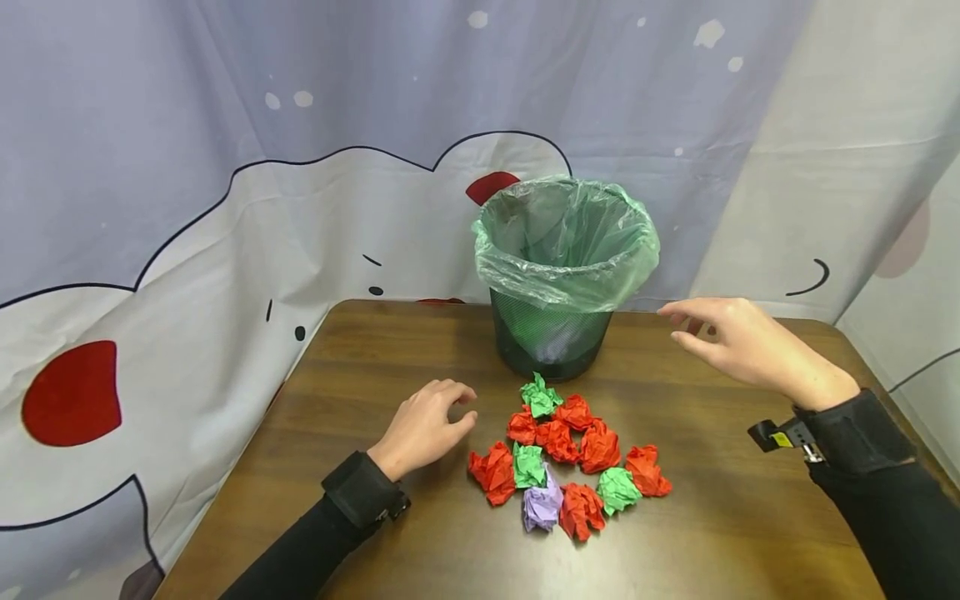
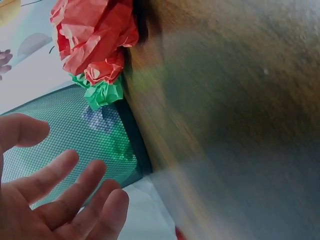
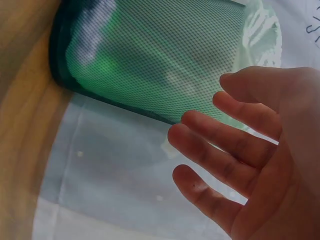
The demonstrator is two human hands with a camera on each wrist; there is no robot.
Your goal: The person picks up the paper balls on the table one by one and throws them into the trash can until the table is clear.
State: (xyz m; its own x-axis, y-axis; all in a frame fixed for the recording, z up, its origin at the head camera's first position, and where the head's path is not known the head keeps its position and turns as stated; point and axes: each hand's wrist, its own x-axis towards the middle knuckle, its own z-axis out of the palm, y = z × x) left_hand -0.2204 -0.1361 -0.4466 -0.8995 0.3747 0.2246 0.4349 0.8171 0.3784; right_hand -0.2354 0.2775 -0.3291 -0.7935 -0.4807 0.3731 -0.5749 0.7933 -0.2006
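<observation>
Several crumpled paper balls lie in a loose cluster on the wooden table (image 1: 420,533): red ones such as this red paper ball (image 1: 599,447), green ones such as this green paper ball (image 1: 618,490), and a purple paper ball (image 1: 542,505). Behind them stands a mesh waste bin (image 1: 551,333) lined with a translucent green bag (image 1: 570,287). To the left of the cluster my left hand (image 1: 426,427) hovers with relaxed fingers, holding nothing. My right hand (image 1: 738,343) is raised to the right of the bin, apart from it, its fingers loosely bent around nothing.
A patterned curtain (image 1: 225,233) hangs close behind the table and along its left side. Through the bin's mesh, purple and green patches show low inside in both wrist views. A dark cable (image 1: 924,367) runs at the far right.
</observation>
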